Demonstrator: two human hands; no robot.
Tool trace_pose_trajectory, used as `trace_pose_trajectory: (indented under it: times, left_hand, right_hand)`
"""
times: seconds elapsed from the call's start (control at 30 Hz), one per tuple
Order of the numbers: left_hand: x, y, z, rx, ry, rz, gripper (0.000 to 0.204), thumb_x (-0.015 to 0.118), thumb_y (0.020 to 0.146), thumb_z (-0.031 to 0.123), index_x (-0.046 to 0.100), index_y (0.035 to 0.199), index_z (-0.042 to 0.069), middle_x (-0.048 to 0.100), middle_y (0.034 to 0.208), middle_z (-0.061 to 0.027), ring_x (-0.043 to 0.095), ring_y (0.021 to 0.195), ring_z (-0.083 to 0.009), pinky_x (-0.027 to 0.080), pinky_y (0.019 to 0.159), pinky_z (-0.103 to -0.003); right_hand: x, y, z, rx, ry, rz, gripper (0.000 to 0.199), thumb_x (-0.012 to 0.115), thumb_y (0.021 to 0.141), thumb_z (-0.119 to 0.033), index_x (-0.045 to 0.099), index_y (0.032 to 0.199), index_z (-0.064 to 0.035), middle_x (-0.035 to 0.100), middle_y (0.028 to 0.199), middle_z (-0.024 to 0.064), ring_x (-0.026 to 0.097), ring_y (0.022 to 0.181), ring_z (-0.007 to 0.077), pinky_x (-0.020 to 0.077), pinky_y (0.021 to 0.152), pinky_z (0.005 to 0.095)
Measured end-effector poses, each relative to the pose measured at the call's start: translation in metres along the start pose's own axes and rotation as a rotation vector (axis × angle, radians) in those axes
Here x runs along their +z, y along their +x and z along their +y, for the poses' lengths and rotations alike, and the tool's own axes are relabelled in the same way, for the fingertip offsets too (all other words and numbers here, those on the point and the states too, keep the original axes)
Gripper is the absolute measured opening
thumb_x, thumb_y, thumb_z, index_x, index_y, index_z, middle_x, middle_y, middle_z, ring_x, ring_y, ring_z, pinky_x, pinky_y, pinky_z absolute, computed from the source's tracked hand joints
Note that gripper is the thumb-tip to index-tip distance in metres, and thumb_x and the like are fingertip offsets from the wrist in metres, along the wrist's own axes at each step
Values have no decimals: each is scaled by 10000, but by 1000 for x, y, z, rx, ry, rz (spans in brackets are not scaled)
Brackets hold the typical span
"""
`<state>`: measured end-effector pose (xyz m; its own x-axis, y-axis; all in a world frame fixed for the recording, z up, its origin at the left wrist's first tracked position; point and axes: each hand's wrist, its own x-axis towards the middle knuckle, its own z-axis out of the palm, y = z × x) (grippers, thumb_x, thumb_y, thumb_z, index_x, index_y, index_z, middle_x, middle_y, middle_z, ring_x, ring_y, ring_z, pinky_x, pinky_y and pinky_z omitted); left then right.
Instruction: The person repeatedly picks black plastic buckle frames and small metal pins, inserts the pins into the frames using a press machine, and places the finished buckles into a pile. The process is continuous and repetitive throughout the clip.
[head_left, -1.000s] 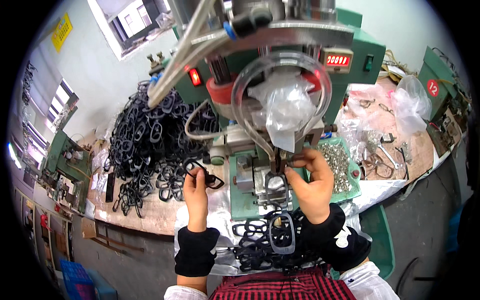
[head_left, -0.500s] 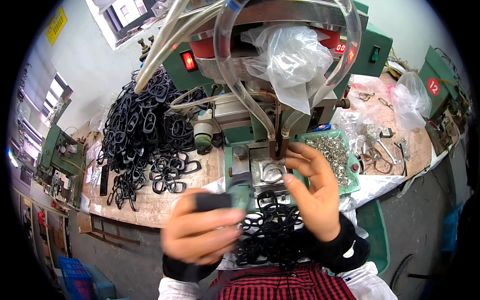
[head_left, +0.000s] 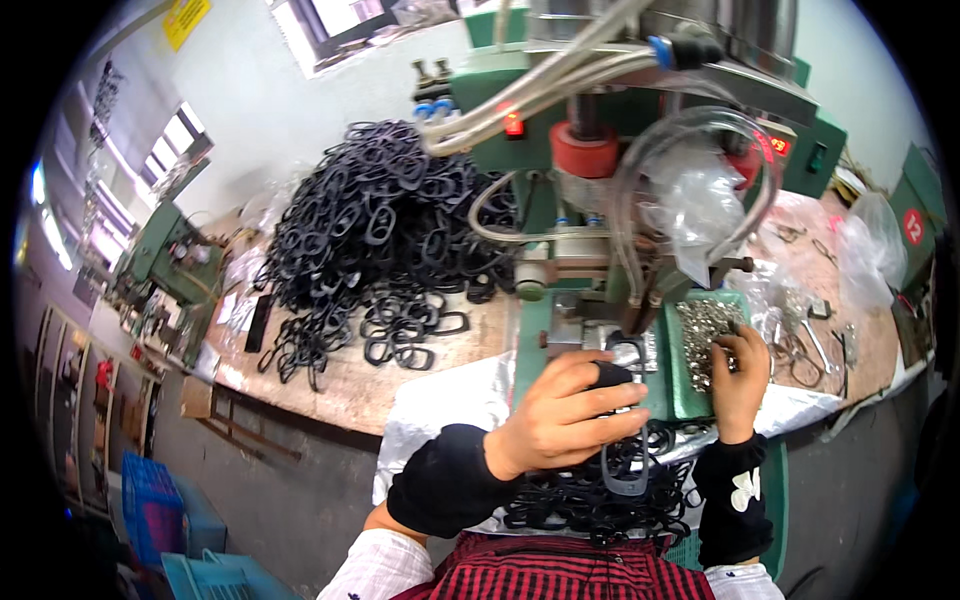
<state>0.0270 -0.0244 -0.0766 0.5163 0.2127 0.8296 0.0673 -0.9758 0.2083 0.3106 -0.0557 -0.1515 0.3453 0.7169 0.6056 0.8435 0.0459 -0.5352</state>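
Note:
My left hand [head_left: 570, 415] is closed round a dark glasses frame [head_left: 627, 486], whose two loops stick out above and below the fingers. It holds the frame upright just in front of the press's metal fixture [head_left: 565, 332]. My right hand [head_left: 742, 382] is over the green tray [head_left: 690, 408] at the right, its fingers curled in among small shiny metal parts [head_left: 706, 325]. Whether a part is between those fingertips is too small to make out. Below my left hand, more black frames [head_left: 560, 507] lie heaped near my lap.
A green press [head_left: 585, 150] with clear hoses [head_left: 617, 215] and a plastic bag [head_left: 695, 200] stands ahead. A big pile of black frames [head_left: 385, 220] covers the table's left part. A wrench [head_left: 820, 345] and loose frames lie right of the tray.
My right hand has gone from the press fixture to the tray of metal parts. My left hand, still with a frame, has come up to the fixture. The whole view has shifted.

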Motion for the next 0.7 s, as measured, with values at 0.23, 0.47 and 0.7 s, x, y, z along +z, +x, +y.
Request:
trace_pose_trajectory:
  times: [0.23, 0.47, 0.7]
  left_hand:
    - [-77, -46, 24, -338, 616, 150, 302, 728, 817, 51, 705, 1116, 87, 679, 1133, -172, 633, 999, -291, 470, 971, -446]
    - [-204, -107, -87, -898, 858, 244, 125, 780, 786, 135, 780, 910, 120, 686, 1058, -41, 547, 1054, -246, 409, 952, -355]
    - [-198, -225, -184, -1548, 448, 99, 302, 865, 674, 252, 755, 798, 0, 708, 696, -130, 660, 648, -228, 506, 655, -346]
  right_hand:
    - [-13, -19, 10, 567, 879, 319, 116, 602, 998, -105, 622, 1046, -1, 649, 972, 40, 599, 914, 117, 486, 845, 250]
    - [33, 9, -21, 505, 957, 240, 147, 673, 931, -20, 662, 1074, 16, 698, 982, 48, 644, 884, 104, 499, 810, 226]
    - [1, 6, -34, 416, 559, 27, 179, 709, 874, -39, 730, 1042, 18, 724, 927, 67, 644, 856, 132, 500, 803, 271]
